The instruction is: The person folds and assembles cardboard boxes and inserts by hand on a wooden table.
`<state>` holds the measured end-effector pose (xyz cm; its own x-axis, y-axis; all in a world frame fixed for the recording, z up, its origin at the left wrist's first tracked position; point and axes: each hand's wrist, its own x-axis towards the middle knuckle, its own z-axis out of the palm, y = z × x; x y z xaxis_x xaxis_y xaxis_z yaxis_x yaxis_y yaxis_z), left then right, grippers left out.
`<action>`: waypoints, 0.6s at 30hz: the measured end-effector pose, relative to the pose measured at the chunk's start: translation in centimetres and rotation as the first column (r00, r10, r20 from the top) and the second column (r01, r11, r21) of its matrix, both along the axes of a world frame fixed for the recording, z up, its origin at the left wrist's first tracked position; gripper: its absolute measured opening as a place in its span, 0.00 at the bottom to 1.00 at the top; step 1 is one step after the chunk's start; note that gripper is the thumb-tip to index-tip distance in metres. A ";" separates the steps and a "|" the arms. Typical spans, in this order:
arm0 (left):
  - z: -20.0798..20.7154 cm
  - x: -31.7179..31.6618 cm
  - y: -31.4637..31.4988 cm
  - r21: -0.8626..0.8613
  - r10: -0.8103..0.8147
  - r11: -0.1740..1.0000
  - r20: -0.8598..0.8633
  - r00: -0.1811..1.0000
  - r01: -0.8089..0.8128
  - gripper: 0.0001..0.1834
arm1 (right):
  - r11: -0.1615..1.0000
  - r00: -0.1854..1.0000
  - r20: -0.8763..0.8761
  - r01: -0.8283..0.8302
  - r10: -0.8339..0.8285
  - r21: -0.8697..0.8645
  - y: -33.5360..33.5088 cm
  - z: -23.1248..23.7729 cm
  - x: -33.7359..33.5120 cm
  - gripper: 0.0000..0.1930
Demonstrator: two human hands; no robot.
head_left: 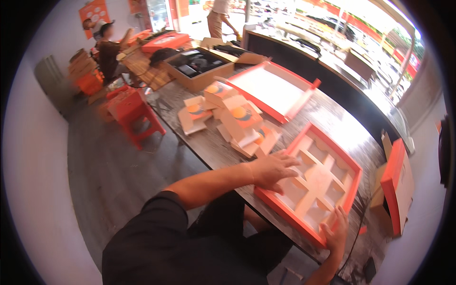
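A shallow red-rimmed cardboard box (357,176) lies on the table in front of me. A tan cardboard divider insert (314,182) sits inside it, forming several compartments with a pale floor. My left hand (274,171) is over the box's left side, palm down, fingers spread toward the insert. At the box's near right corner is my right hand (336,232), its fingers stretched out and the thumb apart, touching the rim. Neither hand is closed round anything. Left of the box lie several small folded tan cartons (243,114) with orange and dark printing.
Beyond is a red-edged tray with a white inside (275,90). A carton of black items (194,64) stands farther left. Red stools (135,114) are on the floor. A red and tan box (398,190) leans at right. Two people (110,54) (218,19) are in the background.
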<state>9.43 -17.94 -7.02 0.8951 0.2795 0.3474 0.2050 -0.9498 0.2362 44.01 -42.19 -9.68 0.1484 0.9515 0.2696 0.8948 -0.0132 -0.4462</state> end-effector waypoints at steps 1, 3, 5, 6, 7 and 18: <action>-0.2 -0.3 0.2 0.023 -0.004 1.000 0.118 0.993 0.001 0.35 | 0.997 0.986 -0.160 0.054 -0.044 0.060 0.2 -1.0 0.2 0.32; 0.5 -1.2 -0.5 0.043 0.012 0.999 0.360 0.933 -0.030 0.24 | 0.978 0.890 -0.449 0.155 -0.076 0.142 -0.1 -3.0 1.4 0.27; -0.6 -2.8 -1.2 -0.012 0.098 0.994 0.508 0.856 -0.107 0.21 | 0.952 0.780 -0.625 0.214 -0.030 0.221 0.2 -4.7 2.0 0.27; -1.7 -2.2 -1.4 -0.095 0.116 0.993 0.566 0.816 -0.075 0.20 | 0.925 0.784 -0.617 0.282 -0.070 0.254 -1.1 -4.1 1.7 0.27; -3.1 -3.9 -2.8 -0.192 0.209 0.975 0.595 0.776 -0.115 0.19 | 0.917 0.790 -0.608 0.294 -0.075 0.270 -0.5 -4.6 0.7 0.27; -5.8 -5.9 -7.3 -0.285 0.363 0.931 0.645 0.673 -0.229 0.25 | 0.881 0.882 -0.432 0.346 -0.188 0.323 0.9 -2.1 -5.3 0.27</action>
